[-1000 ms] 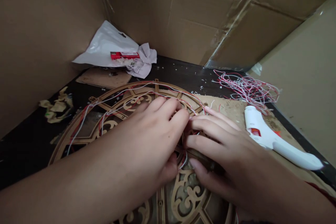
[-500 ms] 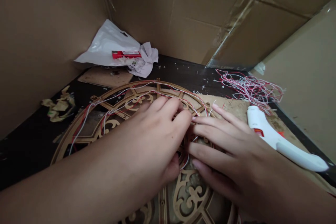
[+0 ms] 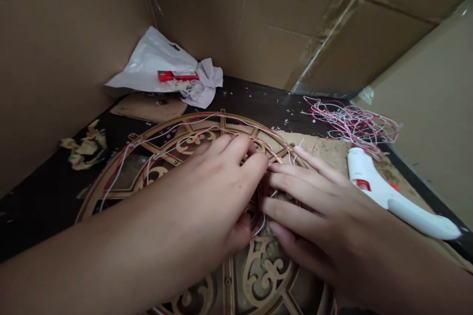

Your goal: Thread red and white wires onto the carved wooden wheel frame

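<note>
A round, gold-brown openwork frame [image 3: 228, 283] with scroll patterns lies beneath both hands. Red and white wires [image 3: 162, 134] run along its rings. My left hand [image 3: 225, 182] bends over the frame's middle, fingers curled down and closed; whatever its fingertips grip is hidden. Beside it, my right hand [image 3: 314, 197] rests on the frame's right part, its fingers stretched out and slightly apart, their tips close to the left hand and the wires. White wire shows between the two hands.
A white glue gun [image 3: 402, 202] lies at the right, below a red and white wire tangle [image 3: 354, 123]. At the back left are a white bag [image 3: 148, 64], a red lighter [image 3: 177, 76] and crumpled paper [image 3: 205, 83]. Cardboard walls [image 3: 277, 24] stand around.
Both hands have shifted very slightly left. The round frame has turned or slid a little under them, and a wire now shows at its lower left.
</note>
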The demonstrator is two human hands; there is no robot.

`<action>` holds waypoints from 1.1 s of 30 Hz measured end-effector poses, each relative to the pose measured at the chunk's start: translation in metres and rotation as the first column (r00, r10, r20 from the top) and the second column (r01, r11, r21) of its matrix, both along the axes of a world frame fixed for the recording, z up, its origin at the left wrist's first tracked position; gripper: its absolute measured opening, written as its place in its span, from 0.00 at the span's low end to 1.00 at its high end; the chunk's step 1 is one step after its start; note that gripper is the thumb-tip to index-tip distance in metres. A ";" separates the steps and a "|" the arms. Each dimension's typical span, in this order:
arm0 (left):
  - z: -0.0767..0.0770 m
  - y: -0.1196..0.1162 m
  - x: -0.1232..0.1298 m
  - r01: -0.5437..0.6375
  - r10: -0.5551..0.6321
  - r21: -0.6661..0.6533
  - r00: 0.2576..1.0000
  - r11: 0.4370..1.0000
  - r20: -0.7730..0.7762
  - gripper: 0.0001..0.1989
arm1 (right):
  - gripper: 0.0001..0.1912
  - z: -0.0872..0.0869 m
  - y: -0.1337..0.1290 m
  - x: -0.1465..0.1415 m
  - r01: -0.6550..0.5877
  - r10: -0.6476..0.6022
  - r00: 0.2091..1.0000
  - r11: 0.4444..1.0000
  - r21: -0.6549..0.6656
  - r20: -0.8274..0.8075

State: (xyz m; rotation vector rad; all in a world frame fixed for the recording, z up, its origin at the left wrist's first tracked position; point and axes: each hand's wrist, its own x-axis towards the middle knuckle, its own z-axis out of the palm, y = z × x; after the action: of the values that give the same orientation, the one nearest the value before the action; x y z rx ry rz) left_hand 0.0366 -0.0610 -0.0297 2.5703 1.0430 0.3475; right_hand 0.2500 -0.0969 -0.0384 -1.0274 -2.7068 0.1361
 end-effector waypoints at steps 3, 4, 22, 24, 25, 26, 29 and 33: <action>-0.002 0.000 -0.001 0.001 -0.001 0.004 1.000 1.000 -0.007 0.15 | 0.10 0.002 0.000 0.000 0.020 -0.022 0.999 0.999 -0.045 -0.031; -0.002 0.000 0.000 -0.002 0.002 0.002 1.000 1.000 -0.010 0.14 | 0.09 0.003 0.001 0.000 0.028 -0.030 0.999 0.998 -0.061 -0.040; -0.004 -0.001 -0.003 0.009 -0.008 0.033 0.999 0.999 -0.033 0.13 | 0.09 0.002 0.002 0.002 0.022 -0.025 0.998 0.998 -0.067 -0.053; -0.004 0.000 -0.002 0.011 -0.010 0.027 0.999 1.000 -0.031 0.14 | 0.09 0.001 0.002 0.002 0.019 -0.022 0.998 0.998 -0.059 -0.058; -0.005 0.000 -0.002 0.011 -0.010 0.027 1.000 1.000 -0.025 0.14 | 0.09 0.001 0.002 0.002 0.016 -0.019 0.998 0.998 -0.056 -0.059; -0.005 0.000 -0.002 0.009 -0.008 0.029 1.000 1.000 -0.022 0.14 | 0.09 0.001 0.002 0.002 0.013 -0.016 0.998 0.998 -0.054 -0.061; -0.006 -0.001 -0.002 0.007 -0.006 0.043 1.000 0.999 -0.018 0.13 | 0.10 0.001 0.002 0.001 0.000 -0.002 0.999 0.999 -0.037 -0.055; -0.007 -0.001 -0.003 0.016 -0.014 0.067 0.999 0.998 -0.030 0.13 | 0.13 0.000 0.001 0.003 -0.040 0.041 0.998 0.999 0.028 -0.039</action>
State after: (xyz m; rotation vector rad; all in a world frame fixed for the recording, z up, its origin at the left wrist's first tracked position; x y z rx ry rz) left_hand 0.0339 -0.0619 -0.0362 2.6490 1.0390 0.3468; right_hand 0.2530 -0.0963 -0.0388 -0.9532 -2.6873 0.1253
